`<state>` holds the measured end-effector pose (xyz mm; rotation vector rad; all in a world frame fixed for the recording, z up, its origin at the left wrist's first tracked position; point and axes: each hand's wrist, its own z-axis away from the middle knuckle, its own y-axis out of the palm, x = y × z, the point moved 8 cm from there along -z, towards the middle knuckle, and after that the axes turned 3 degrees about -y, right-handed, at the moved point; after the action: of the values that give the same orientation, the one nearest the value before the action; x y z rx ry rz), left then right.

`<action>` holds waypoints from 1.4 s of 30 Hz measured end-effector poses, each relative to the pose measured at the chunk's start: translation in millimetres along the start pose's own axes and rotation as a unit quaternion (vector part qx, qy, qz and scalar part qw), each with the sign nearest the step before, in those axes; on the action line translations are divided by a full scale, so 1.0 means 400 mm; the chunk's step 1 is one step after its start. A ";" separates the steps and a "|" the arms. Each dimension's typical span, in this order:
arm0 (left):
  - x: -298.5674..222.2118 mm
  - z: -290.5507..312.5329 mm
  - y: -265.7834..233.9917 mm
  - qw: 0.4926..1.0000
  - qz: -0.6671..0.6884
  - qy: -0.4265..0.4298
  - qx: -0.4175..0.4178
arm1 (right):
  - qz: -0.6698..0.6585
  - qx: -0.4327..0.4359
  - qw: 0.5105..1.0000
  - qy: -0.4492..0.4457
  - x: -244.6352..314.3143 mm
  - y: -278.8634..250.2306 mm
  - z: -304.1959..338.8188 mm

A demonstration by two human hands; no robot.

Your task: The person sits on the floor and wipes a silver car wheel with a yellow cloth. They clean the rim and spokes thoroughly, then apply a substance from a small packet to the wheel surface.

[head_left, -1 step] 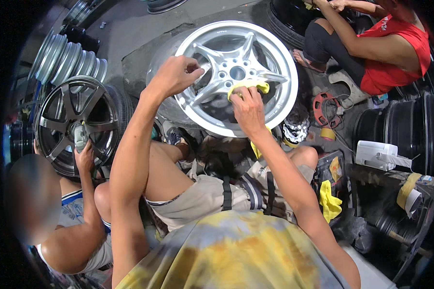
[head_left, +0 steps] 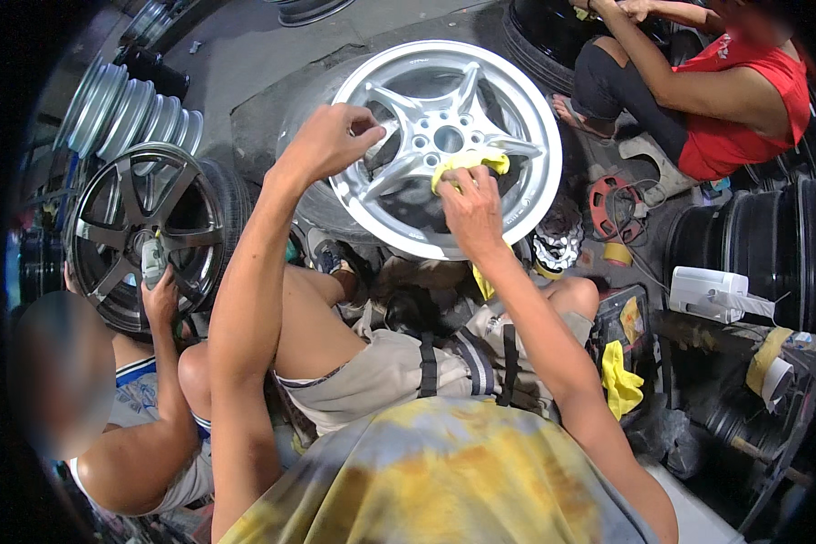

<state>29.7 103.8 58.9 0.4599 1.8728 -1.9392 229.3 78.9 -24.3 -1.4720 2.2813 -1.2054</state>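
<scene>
while steadied by left hand (head_left: 328, 140), silver wheel (head_left: 517, 204) under cloth-clutching right hand (head_left: 470, 207)

A dark multi-spoke wheel (head_left: 145, 231) stands at left beside stacked silver rims (head_left: 127, 113). A person in a red top (head_left: 743, 100) sits at right, near a white box (head_left: 707, 292).

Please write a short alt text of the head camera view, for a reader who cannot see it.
A person's right hand presses a yellow cloth on a silver car wheel, while the left hand holds its rim. Another person at the left works on a dark wheel; a third, in a red shirt, sits at the upper right.
</scene>
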 end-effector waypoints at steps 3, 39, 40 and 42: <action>0.041 -0.003 -0.029 0.999 0.012 -0.005 -0.044 | -0.022 0.039 0.999 -0.019 -0.002 -0.043 0.056; -0.132 0.127 0.446 0.948 -0.265 0.141 0.110 | -0.101 0.157 0.787 0.588 -0.127 -0.852 0.714; -0.142 0.135 0.454 0.949 -0.265 0.139 0.103 | -0.064 0.156 0.769 0.617 -0.134 -0.877 0.763; -0.148 0.142 0.473 0.951 -0.260 0.138 0.091 | 0.008 0.156 0.728 0.668 -0.145 -0.914 0.855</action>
<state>178.2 47.0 -72.4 0.3244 2.1631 -2.5165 690.6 -123.7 -7.9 -0.2936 2.3256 -3.1118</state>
